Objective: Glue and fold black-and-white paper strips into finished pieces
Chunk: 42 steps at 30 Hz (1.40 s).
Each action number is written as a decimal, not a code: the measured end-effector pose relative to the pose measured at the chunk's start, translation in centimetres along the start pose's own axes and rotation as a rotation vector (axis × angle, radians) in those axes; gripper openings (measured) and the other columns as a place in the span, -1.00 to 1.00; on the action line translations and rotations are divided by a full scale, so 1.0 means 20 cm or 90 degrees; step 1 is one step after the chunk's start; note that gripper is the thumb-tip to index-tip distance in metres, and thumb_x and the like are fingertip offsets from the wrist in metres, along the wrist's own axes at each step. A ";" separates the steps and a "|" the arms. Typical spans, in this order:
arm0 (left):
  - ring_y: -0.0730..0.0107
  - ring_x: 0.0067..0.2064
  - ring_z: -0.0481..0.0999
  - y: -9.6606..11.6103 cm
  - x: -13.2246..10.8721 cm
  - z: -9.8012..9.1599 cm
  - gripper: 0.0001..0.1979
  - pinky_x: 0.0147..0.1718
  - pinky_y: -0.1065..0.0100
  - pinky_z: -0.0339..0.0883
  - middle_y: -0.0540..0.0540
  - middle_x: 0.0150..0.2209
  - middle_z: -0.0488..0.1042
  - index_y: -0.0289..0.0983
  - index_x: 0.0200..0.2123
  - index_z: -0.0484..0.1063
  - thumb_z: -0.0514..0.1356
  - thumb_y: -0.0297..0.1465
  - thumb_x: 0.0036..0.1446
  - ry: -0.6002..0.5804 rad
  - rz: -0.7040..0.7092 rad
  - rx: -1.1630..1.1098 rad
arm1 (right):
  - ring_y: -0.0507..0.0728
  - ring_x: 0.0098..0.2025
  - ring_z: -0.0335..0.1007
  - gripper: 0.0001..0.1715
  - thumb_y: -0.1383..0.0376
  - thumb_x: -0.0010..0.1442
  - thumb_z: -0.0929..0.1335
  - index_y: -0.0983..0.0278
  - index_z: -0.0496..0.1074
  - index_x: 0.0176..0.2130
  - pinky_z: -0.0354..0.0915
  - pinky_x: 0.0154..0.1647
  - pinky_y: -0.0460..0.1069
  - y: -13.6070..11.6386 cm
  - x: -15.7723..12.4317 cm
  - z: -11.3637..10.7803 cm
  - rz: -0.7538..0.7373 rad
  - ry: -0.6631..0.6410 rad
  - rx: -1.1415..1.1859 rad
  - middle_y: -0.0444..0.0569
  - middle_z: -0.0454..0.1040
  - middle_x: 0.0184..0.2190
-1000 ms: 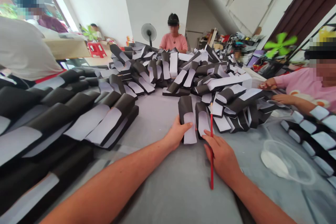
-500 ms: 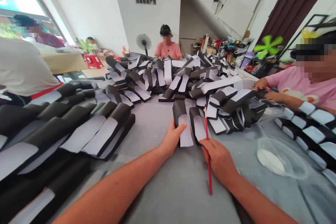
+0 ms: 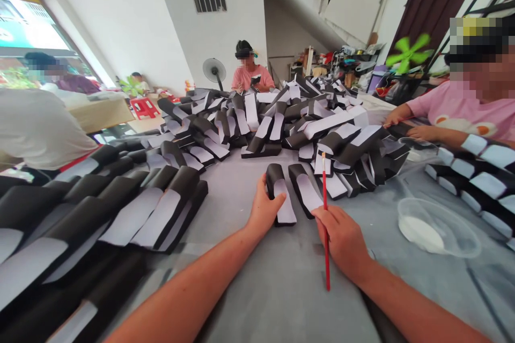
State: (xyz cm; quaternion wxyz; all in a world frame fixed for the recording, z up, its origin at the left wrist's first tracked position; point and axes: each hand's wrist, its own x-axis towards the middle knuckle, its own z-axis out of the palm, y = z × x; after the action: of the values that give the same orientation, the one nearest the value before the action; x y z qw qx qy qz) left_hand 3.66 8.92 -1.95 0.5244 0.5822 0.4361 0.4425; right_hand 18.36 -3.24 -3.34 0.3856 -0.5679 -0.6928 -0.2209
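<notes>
Well left of the slim red-handled paintbrush [image 3: 325, 187] sit stacked black-and-white folded-paper blocks [image 3: 140, 214], and nearer it here's the left hand [image 3: 261, 206], thumb and fingers clamped round a black block with a white paper face [image 3: 285, 213]. Just left of the brush lies a matching black-and-white paper block [image 3: 308, 190], the right hand [image 3: 341, 236] at its near end, fingers closed on the brush itself; right of that brush, a clear round plastic tub [image 3: 462, 230] holds something white.
</notes>
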 end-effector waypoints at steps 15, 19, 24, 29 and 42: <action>0.08 0.30 0.06 0.02 -0.06 0.03 -0.42 0.18 0.13 0.09 -0.21 0.29 0.05 -0.20 0.02 0.30 0.29 -0.50 -0.15 -0.053 0.086 0.062 | 0.12 -0.29 0.37 -0.72 0.53 0.20 0.21 0.32 0.41 -0.18 0.31 -0.31 -0.01 -0.01 0.00 -0.01 -0.001 0.035 0.040 0.01 0.45 -0.35; 0.12 0.28 0.11 0.02 -0.09 0.04 -0.43 0.10 0.21 0.19 -0.19 0.29 0.08 -0.19 0.03 0.29 0.29 -0.48 -0.12 -0.105 0.066 0.031 | 0.10 -0.30 0.34 -0.68 0.56 0.18 0.22 0.29 0.39 -0.14 0.34 -0.30 0.00 0.00 -0.01 -0.01 -0.005 0.060 0.055 0.00 0.43 -0.33; 0.22 0.03 0.37 0.07 -0.09 0.02 -0.55 -0.12 0.31 0.31 -0.17 0.08 0.34 -0.20 0.00 0.31 0.25 -0.29 0.00 -0.085 0.094 0.000 | 0.08 -0.27 0.35 -0.63 0.56 0.19 0.22 0.26 0.36 -0.07 0.37 -0.27 -0.01 -0.02 -0.01 -0.03 -0.038 0.061 0.113 0.00 0.43 -0.28; 0.41 -0.31 0.42 0.09 -0.11 0.03 -0.32 -0.44 0.42 0.31 -0.13 -0.13 0.40 -0.22 0.15 0.08 0.26 -0.22 -0.01 -0.110 0.018 -0.135 | 0.08 -0.26 0.37 -0.70 0.54 0.22 0.20 0.30 0.38 -0.13 0.37 -0.28 -0.02 -0.06 0.01 -0.05 -0.093 0.038 0.135 0.01 0.46 -0.30; 0.53 -0.48 0.37 0.08 0.04 -0.05 -0.51 -0.53 0.49 0.23 0.00 -0.31 0.44 -0.23 0.00 0.27 0.08 -0.47 -0.08 0.105 -0.005 -0.180 | 0.12 -0.18 0.44 -0.67 0.52 0.20 0.19 0.27 0.36 -0.09 0.41 -0.24 0.03 -0.05 -0.01 -0.02 -0.093 -0.027 0.106 0.09 0.50 -0.09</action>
State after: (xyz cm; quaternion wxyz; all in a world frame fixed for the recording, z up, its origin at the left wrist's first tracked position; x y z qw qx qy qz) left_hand 2.86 9.74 -0.18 0.5656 0.4623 0.4134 0.5436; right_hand 17.63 -3.97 -3.08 0.3999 -0.4860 -0.7564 -0.1781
